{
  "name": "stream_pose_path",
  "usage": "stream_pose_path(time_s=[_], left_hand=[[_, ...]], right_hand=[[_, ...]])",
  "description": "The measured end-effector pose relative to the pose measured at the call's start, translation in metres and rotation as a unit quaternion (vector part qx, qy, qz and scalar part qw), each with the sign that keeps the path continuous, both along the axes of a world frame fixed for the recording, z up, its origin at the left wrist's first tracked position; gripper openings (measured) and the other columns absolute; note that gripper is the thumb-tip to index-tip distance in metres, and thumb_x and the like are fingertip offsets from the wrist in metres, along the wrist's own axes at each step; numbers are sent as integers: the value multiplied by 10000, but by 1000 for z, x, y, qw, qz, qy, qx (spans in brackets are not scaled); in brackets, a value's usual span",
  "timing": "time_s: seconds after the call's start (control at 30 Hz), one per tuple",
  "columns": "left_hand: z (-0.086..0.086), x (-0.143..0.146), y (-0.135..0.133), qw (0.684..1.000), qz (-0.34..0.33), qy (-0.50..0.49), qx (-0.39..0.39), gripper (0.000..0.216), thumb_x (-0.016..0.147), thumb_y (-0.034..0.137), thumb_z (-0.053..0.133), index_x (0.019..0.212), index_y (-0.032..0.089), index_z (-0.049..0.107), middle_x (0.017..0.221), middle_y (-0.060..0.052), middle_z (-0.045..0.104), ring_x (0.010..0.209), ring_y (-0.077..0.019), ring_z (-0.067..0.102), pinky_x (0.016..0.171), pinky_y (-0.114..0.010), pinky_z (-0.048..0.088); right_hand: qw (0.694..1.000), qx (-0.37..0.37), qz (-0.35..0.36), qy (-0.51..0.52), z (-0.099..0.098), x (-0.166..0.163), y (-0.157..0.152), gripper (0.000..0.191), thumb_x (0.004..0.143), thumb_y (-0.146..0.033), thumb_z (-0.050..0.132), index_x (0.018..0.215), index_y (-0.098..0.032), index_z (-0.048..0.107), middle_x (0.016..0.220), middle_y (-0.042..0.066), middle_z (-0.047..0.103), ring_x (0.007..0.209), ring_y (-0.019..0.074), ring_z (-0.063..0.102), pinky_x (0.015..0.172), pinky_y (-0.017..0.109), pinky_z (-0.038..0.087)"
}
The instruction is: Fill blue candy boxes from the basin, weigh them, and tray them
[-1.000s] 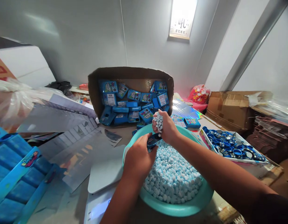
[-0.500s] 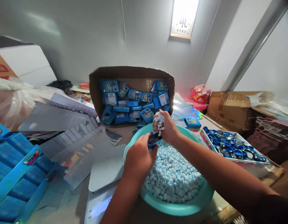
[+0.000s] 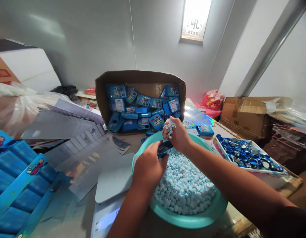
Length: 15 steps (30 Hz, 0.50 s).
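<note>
My left hand [image 3: 150, 162] grips a small blue box [image 3: 164, 148] over the near-left part of a turquoise basin [image 3: 189, 222]. Pale blue and white candies [image 3: 185, 188] fill much of that basin. Just beyond the small box, my right hand [image 3: 179, 134] is closed around a handful of the same candies, which show between thumb and fingers. The handful sits directly above the box's far end. My left fingers hide part of the box, so its opening is not visible.
Behind the basin a cardboard box [image 3: 140, 76] on its side holds several blue printed boxes [image 3: 156, 122]. At right stands a tray of blue caps [image 3: 252, 158]. A flat scale [image 3: 113, 181] lies left of the basin, and a blue display rack [image 3: 16, 185] at far left.
Fewer candies spill from the lower side of my right fist, which stays almost in place. The small box in my left hand shows slightly more of its side.
</note>
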<state>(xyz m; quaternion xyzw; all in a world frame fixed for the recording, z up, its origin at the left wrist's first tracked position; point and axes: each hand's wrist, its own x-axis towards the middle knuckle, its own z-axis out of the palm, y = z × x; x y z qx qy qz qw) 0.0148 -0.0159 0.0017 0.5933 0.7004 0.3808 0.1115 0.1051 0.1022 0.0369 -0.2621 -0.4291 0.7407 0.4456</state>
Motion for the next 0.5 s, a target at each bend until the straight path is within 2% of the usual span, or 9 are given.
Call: stream_pose_path(time_s=[0.1,0.2,0.4,0.5], left_hand=[[1,0,-1,1000,1,5,-7,436,845,267,659,1279,270,623,1220,-36,713,1100,-267,663,904,-382,504],[2,1,-1,1000,3,11,-14,433,847,268,650,1280,272,623,1202,-35,718,1077,-265,668,879,-376,504],[0,0,-1,1000,0,5,-10,428,852,282,648,1280,278,626,1227,-29,710,1099,-258,662,893,-367,501],[0,0,-1,1000,0,1,-14,424,854,281,650,1277,275,630,1226,-30,710,1099,-256,661,887,-363,498]], right_hand=[[1000,3,10,3,0,0,0,281,790,-475,600,736,-213,512,535,-28,531,468,127,495,451,226,394],[1000,10,22,-3,1,0,-1,248,791,-444,571,727,-210,520,537,-17,542,465,134,506,450,234,406],[1000,17,-22,5,-1,-1,-5,231,837,-407,507,716,-210,521,543,-13,548,455,130,497,457,243,410],[1000,25,-13,9,-3,0,-5,236,826,-427,527,716,-221,496,544,-19,547,449,131,493,450,249,399]])
